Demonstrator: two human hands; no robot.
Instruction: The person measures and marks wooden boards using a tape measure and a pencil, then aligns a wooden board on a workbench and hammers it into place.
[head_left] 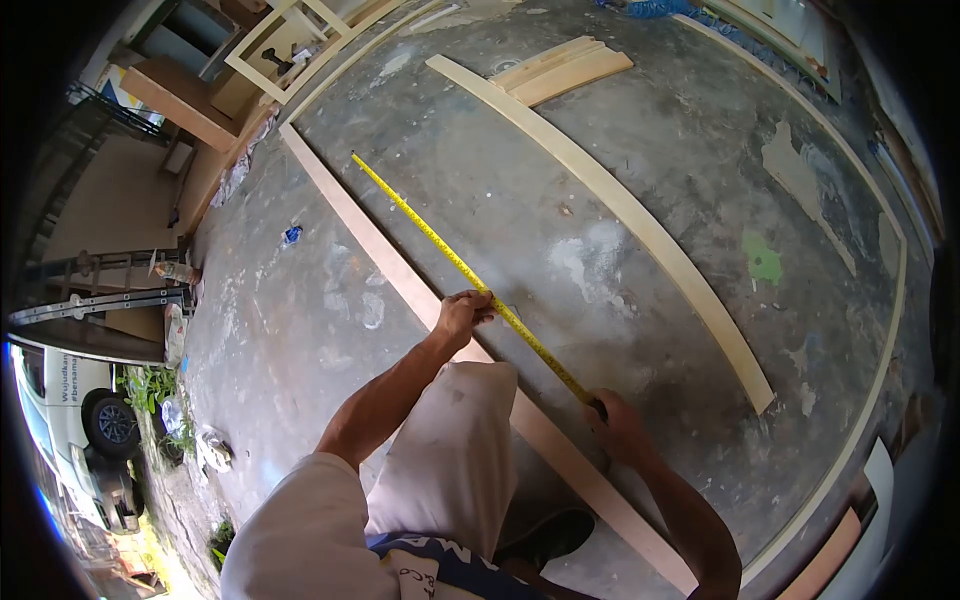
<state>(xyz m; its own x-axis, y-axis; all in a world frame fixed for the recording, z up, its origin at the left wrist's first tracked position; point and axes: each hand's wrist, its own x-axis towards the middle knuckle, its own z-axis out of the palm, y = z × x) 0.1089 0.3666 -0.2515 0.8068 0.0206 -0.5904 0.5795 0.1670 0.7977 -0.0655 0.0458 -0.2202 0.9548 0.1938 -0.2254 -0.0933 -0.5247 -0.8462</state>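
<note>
- Clearly, both arms reach down and forward over the floor (520,190), bare from the elbow, with the knee of the light trousers (440,440) between them.
- Left arm: it runs up from the pale sleeve (300,520) beside the knee, elbow bent, the left hand (466,312) held just beyond the knee, its fingers turned toward the right.
- Left grip: closed to a pinch, thumb and fingers together on the yellow strip of the tape measure (432,233), partway along its length.
- Right arm: it comes up from the lower right edge and bends inward, so that the right hand (618,425) lies lower in the view and well apart from the left.
- Right grip: curled round the dark end of the tape measure, where the yellow strip comes out; the fingers hide most of that part.
- The tape measure stretches fairly straight from the right hand, past the left, to a free end far up the floor.
- It runs beside a long board (372,248), which passes behind the knee and under the left hand; whether that hand touches the wood, I cannot tell.
- A second long board (640,215) lies to the right, with short planks (570,72) near its far end.
</note>
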